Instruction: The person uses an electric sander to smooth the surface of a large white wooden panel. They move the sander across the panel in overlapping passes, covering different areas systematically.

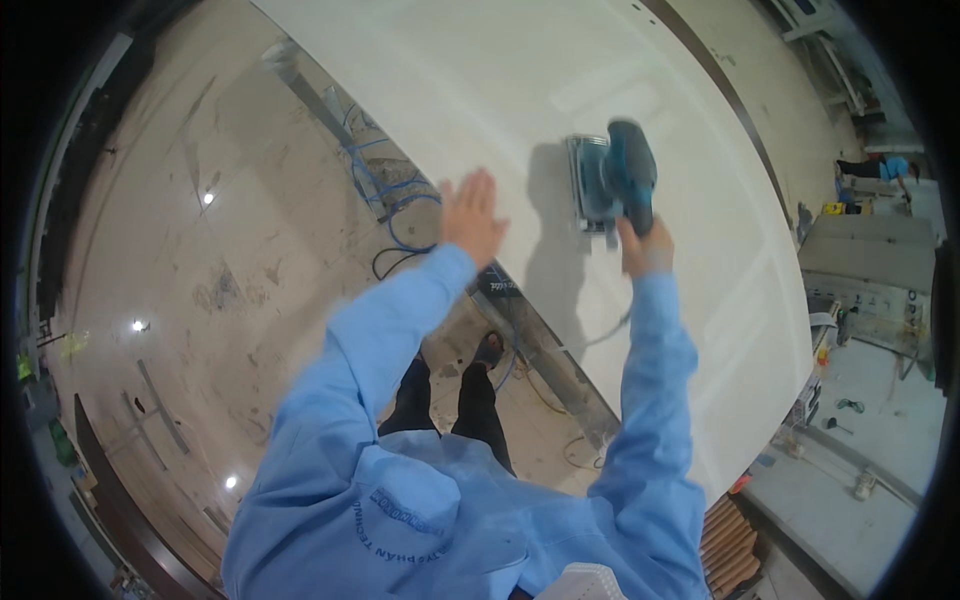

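Note:
A large white panel [690, 330] spreads before me on a stand. My right hand [648, 246] grips the handle of a teal and black electric sander [630, 170], whose flat pad side faces left, with its shadow falling on the panel beside it. From the sander a thin cord runs down toward the panel's near edge. My left hand [474, 218] is at the panel's left edge with its fingers stretched out, slightly blurred and holding nothing; whether it touches the panel I cannot tell.
Blue hoses and cords [400, 225] hang by the metal stand [545, 350] under the panel's edge. The stained tile floor [220, 270] lies to the left. At the right, a workbench [870, 410] carries small tools; a person in blue [885, 168] is far off.

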The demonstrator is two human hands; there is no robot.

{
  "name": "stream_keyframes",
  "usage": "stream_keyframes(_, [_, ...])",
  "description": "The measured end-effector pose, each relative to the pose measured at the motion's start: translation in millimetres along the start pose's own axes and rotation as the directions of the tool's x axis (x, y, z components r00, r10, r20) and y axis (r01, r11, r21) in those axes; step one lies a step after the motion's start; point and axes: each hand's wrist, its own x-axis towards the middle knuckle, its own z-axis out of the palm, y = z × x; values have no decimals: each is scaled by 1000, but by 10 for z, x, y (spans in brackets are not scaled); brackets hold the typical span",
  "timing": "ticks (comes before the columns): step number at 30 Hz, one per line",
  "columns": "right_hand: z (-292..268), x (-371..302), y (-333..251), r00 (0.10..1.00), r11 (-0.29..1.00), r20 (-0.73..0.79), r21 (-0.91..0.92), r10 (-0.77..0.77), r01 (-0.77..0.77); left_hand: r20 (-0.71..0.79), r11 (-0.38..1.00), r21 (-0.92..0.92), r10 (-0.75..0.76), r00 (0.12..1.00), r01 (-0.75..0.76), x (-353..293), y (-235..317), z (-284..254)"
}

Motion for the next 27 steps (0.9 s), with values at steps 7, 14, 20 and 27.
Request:
stream_keyframes(7, [-433, -2202, 200, 998, 998, 34, 32, 57, -58, -220, 727, -676, -47, 974, -117, -1601, -116, 66])
stream_keyframes(14, [91, -932, -134, 991, 992, 51, 32, 120, -122, 353, 420, -777, -325, 877, 469, -2527, -974, 952])
stream_keyframes(20, [410, 257, -698, 989, 987, 92, -117, 119, -107, 466, 268, -677, -564, 681, 686, -3058, -1831, 2180])
stream_keyframes(27, [577, 268, -837, 988, 987, 28, -54, 153, -151, 655, -10, -449, -684, 321, 893, -4279, -2323, 3407])
